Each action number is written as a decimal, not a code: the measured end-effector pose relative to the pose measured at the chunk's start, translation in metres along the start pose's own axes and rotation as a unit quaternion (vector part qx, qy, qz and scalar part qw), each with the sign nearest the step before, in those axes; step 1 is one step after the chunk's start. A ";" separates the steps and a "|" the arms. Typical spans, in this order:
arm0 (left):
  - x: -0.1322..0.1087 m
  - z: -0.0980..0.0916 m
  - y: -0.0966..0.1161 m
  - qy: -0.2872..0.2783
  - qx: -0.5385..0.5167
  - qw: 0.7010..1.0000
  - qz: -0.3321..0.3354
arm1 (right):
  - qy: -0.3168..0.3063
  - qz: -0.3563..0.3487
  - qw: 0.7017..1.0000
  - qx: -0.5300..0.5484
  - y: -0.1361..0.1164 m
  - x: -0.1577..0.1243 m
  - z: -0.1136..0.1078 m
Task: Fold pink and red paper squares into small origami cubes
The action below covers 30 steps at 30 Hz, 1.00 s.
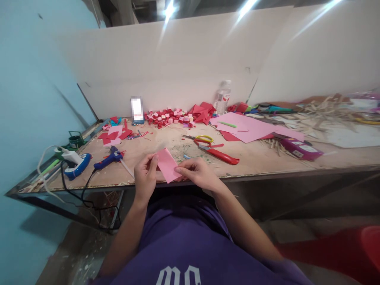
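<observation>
Pink slip (168, 165) is held at the near edge of the bench (163, 136), the left hand (145, 171) pinching its left side, the right hand (197, 172) its right side. At the far side a clear bottle (223, 99) stands before the panel (178, 67), its contents hard to tell; a purple box (300, 149) lies right, its inside hidden. Around the hands, the glue gun (108, 159) bounds the left, the scissors (204, 138) and red-handled tool (222, 155) the right, with bench surface running far to a red and pink heap (170, 117)
</observation>
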<state>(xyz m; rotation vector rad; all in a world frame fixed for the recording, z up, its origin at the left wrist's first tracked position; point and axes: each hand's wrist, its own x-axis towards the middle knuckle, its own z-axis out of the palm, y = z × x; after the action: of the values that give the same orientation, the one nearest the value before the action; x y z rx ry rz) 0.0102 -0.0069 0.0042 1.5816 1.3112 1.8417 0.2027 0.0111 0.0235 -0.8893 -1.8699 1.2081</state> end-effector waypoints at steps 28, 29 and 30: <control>0.000 -0.002 -0.001 -0.037 -0.018 0.999 -0.009 | -0.030 -0.055 0.994 -0.087 -0.007 -0.004 -0.002; -0.001 -0.002 -0.001 -0.080 -0.019 0.997 -0.009 | -0.036 -0.059 0.994 -0.088 -0.006 -0.004 -0.002; -0.001 -0.003 -0.002 -0.118 -0.019 0.993 -0.009 | -0.041 -0.062 0.993 -0.087 -0.006 -0.004 -0.002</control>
<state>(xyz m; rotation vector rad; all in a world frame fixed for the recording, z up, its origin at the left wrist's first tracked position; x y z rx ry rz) 0.0076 -0.0083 0.0023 1.7027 1.1731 1.6012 0.2053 0.0071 0.0290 -0.8119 -2.0898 1.0318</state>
